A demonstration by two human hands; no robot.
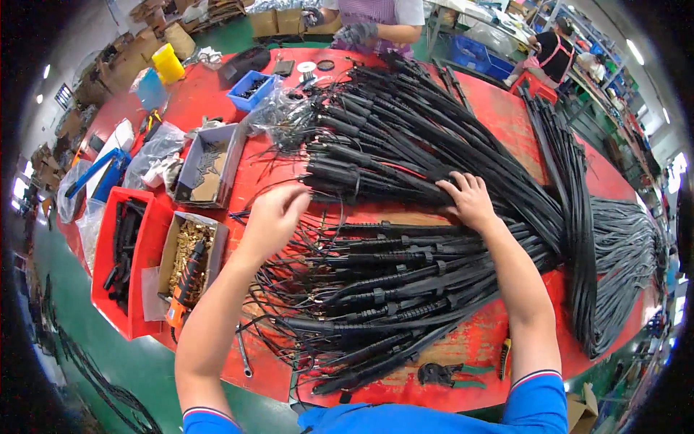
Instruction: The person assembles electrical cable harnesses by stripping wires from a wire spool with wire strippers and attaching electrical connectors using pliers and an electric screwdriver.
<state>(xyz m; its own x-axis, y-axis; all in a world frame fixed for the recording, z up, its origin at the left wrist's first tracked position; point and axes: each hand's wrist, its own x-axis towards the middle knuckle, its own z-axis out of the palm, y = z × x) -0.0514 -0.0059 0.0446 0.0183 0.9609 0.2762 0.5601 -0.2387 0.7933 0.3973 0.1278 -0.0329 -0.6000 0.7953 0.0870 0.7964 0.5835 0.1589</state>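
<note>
Black cables (390,254) with ribbed strain-relief sleeves lie in thick bundles across the table, their thin loose wires (278,278) fanning out to the left. My left hand (276,217) is by the wire ends of the middle bundle, thumb and fingers drawn together. Whatever sits in that pinch is too small or hidden to make out. On the middle bundle (387,177), farther along to the right, rests my right hand (470,202). Its fingers are spread and touch the cables from above, not wrapped round them.
Left on the red table (249,376) stand a red bin (137,318) of black parts, a box of brass fittings (186,242), an orange-black power tool (189,282) and a grey tray (210,163). Green-handled pliers (452,375) lie near me. Across stands a gloved person (369,22).
</note>
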